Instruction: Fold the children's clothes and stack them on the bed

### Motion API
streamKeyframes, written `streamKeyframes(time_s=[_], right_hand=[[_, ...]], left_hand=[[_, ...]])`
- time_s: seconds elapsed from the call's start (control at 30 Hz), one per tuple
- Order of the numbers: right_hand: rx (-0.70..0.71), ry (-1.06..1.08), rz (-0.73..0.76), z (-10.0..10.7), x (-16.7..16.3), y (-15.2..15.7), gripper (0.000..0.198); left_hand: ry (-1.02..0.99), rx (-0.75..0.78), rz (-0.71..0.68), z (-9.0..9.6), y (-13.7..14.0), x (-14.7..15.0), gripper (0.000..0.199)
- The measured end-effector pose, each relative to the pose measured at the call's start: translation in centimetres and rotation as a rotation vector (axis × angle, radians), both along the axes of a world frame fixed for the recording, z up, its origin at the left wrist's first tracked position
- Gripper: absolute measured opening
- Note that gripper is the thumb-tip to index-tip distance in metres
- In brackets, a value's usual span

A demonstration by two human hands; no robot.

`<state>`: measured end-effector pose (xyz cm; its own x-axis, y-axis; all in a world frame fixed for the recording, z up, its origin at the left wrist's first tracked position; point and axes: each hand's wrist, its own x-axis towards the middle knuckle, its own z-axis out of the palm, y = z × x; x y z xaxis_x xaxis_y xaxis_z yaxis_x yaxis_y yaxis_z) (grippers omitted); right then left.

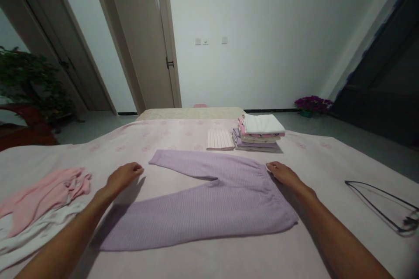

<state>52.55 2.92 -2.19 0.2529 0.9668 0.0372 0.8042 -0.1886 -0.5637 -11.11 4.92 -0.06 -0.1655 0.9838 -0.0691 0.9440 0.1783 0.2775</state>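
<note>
A pair of lilac ribbed trousers (196,209) lies flat on the bed, legs to the left and gathered waistband to the right. My left hand (126,174) is over the sheet beside the gap between the legs, apart from the cloth. Its fingers are curled together with nothing visible in them. At the far end of the waistband, my right hand (284,174) has its fingertips closed at the fabric's edge; the grip itself is partly hidden.
A folded striped cloth (220,139) lies beside a stack of folded clothes (262,128) farther back. Rumpled pink clothing (49,194) and white clothing (42,231) lie at left. A black wire hanger (373,202) lies at right on the pink-patterned sheet (183,135).
</note>
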Motion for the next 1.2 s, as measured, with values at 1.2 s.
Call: streamKeyframes(time_s=[1.2], right_hand=[[0.214,-0.397,0.329,-1.3,-11.9,-7.1,0.061]], left_hand=[[-0.217,0.350,-0.806,-3.8,-8.3,15.6,0.041]])
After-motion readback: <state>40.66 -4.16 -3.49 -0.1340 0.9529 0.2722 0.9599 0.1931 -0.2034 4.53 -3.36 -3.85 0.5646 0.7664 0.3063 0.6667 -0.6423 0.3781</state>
